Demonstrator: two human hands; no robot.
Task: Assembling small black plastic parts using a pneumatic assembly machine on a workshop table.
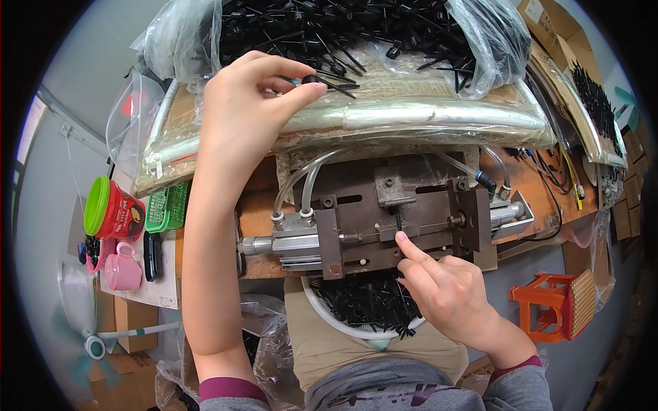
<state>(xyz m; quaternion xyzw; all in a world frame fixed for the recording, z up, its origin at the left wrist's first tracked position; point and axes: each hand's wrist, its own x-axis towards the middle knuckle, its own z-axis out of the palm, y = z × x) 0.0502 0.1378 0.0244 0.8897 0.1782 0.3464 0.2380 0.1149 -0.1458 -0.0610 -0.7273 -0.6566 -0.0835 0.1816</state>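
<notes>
Over the front edge of the heap of black plastic parts (301,27), my left hand (250,96) pinches a black plastic part with a thin stem (310,80) between thumb and fingers. My right hand (442,291) is at the dark metal clamping fixture (432,195). Its stretched index fingertip touches a small black part (399,218) in the middle of the fixture, below a metal block (389,183). The remaining fingers are loosely bent and grip nothing visible. Pneumatic cylinders (296,245) with clear hoses (308,183) sit at both sides of the fixture.
A white-rimmed tub (314,301) of black parts sits on my lap below the fixture. At left stand a red bucket (122,214), a green basket (164,205) and a pink cup (123,267). An orange stool (548,305) stands at right; loose cables (552,175) lie behind it.
</notes>
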